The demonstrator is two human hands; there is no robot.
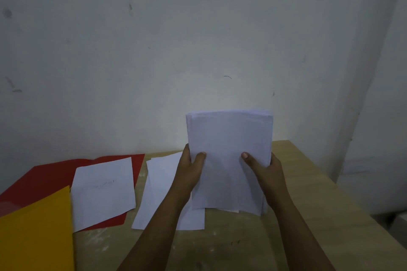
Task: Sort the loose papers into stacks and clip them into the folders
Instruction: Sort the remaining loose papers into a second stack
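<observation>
Yellow folder (36,235) nearest, red folder (50,177) behind. Left hand (190,170) and right hand (267,172) grip paper stack (230,156) upright over table (308,193). Tap bottom edge square; keep thumbs light.

Two bare forearms come into view from the lower edge, one from about 7 o'clock and the other from about 5 o'clock, and each ends in a bare hand. No sleeve reaches the visible part of either arm. The left hand (189,168) wears no glove, ring or band, and its thumbnail is short and plain. The right hand (265,171) is likewise ungloved, with a short, unpainted thumbnail. Both wrists are bare, with no watch or bracelet. Nothing more of the person shows.
</observation>
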